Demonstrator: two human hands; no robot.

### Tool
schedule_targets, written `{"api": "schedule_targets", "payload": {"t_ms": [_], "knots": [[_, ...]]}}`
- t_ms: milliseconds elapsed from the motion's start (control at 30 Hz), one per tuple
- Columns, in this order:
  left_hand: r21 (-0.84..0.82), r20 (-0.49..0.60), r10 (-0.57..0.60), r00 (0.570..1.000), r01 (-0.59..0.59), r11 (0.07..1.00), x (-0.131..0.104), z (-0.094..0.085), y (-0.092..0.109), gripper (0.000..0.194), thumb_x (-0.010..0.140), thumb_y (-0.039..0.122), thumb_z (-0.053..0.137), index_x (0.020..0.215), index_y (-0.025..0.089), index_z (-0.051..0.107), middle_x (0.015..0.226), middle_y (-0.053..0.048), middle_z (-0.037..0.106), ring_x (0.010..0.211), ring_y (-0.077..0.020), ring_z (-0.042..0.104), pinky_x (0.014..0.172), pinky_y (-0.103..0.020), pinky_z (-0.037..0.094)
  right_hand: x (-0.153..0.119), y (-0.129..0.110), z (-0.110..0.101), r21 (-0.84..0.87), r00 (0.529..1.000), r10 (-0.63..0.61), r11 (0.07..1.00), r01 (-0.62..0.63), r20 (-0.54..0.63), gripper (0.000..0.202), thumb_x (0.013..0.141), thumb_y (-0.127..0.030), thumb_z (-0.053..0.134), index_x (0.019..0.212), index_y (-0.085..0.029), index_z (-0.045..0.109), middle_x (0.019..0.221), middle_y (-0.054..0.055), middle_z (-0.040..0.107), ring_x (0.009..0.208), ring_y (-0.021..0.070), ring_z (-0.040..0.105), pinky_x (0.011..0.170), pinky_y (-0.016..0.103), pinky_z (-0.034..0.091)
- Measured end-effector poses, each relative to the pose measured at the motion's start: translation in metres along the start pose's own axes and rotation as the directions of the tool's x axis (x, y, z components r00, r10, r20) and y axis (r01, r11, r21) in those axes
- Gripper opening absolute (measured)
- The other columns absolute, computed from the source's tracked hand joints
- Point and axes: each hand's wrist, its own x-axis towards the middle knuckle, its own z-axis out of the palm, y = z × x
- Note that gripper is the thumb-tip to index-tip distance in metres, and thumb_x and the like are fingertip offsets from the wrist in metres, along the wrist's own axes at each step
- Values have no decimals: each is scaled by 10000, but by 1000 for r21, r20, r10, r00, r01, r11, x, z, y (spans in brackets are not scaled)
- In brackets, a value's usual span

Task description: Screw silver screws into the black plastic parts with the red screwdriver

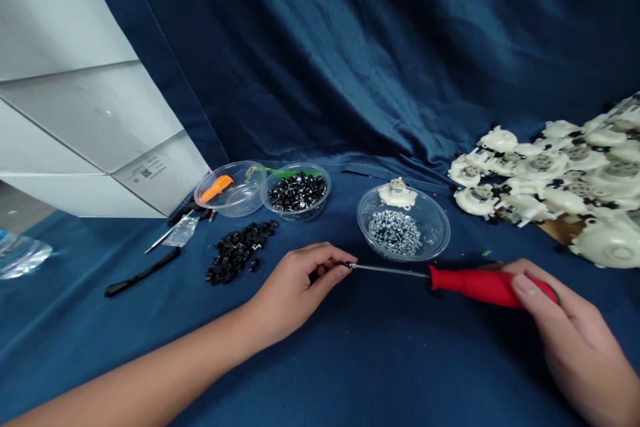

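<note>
My right hand (560,320) is wrapped round the red handle of a screwdriver (470,284), its shaft pointing left. At the shaft's tip, my left hand (305,280) pinches a small black part (349,265) between thumb and fingertips; most of that part is hidden. Just beyond the shaft stands a clear plastic bowl (440,240) of small silver screws (395,233), with a cream plastic housing (397,195) resting at its far side. Left of my left hand lies a loose heap of small black parts (237,250) on the blue cloth.
A clear tub (320,207) holds black and silver pieces; beside it a clear bowl (235,210) holds an orange tool (217,188). Many cream housings (550,173) are piled at right. White boxes (100,120) stand at left, near a black strip (143,273) and a thin metal tool (159,240).
</note>
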Motion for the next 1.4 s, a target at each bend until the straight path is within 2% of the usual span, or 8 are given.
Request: {"api": "schedule_targets", "payload": {"t_ms": [133, 233, 367, 600, 800, 1067, 1233, 1400], "knots": [[17, 4, 5, 1000, -5, 1000, 0, -1, 0, 214, 1055, 261, 653, 1199, 249, 811, 998, -14, 740, 775, -140, 614, 722, -289, 471, -1, 1, 5, 209, 992, 76, 976, -55, -97, 410, 746, -639, 782, 1019, -348, 688, 1157, 15, 785, 1067, 342, 724, 798, 366, 588], [7, 10, 5, 1000, -5, 1000, 0, -1, 0, 231, 1064, 283, 642, 1219, 251, 811, 1008, -23, 741, 799, -152, 631, 736, -299, 477, -4, -1, -1, 105, 999, 6, 994, -1, -48, 297, 853, -615, 713, 892, -320, 709, 946, 23, 756, 848, 290, 693, 696, 353, 552], [1, 18, 0, 1000, 0, 1000, 0, 0, -1, 239, 1065, 296, 642, 1229, 256, 812, 1013, -27, 743, 795, -156, 629, 730, -304, 472, -3, 1, -7, -36, 996, -81, 996, 82, 22, 430, 985, -606, 548, 725, -288, 676, 754, 33, 636, 706, 246, 585, 637, 347, 497], [9, 1, 14, 1000, -14, 1000, 1, 0, -1, 225, 1060, 276, 654, 1218, 250, 813, 996, -24, 737, 766, -143, 606, 716, -291, 465, -1, 7, 3, 174, 991, 34, 985, -11, -128, 419, 742, -654, 768, 1007, -338, 692, 972, 10, 720, 840, 279, 666, 653, 334, 534], [18, 5, 6, 1000, -6, 1000, 0, -1, 0, 230, 1064, 301, 646, 1213, 233, 808, 1000, -40, 743, 796, -165, 627, 736, -313, 479, -3, -3, -5, -29, 998, -24, 999, 25, 56, 468, 990, -645, 511, 741, -288, 684, 789, 40, 676, 742, 269, 624, 672, 371, 516], [20, 13, 11, 1000, -12, 1000, 0, 0, 2, 221, 1059, 262, 646, 1204, 223, 808, 1011, -38, 742, 795, -157, 629, 737, -301, 485, -5, 6, 2, 134, 993, 37, 991, -22, -112, 403, 793, -645, 748, 1060, -350, 682, 1138, 8, 761, 1005, 331, 705, 780, 383, 570], [28, 25, 5, 1000, -5, 1000, 0, 0, 0, 221, 1064, 275, 647, 1205, 232, 812, 1015, -34, 744, 790, -154, 625, 732, -298, 482, -5, 6, -7, -33, 1000, -5, 999, 6, 20, 490, 949, -671, 543, 674, -289, 675, 776, 53, 676, 758, 286, 632, 593, 360, 493], [30, 26, 6, 1000, -6, 1000, 0, -1, 2, 223, 1066, 273, 638, 1205, 233, 807, 1028, -41, 747, 785, -157, 628, 729, -304, 488, -5, 0, 4, 148, 986, 59, 988, -36, -154, 377, 803, -683, 694, 1011, -368, 697, 990, 8, 742, 873, 308, 684, 661, 373, 550]]}}
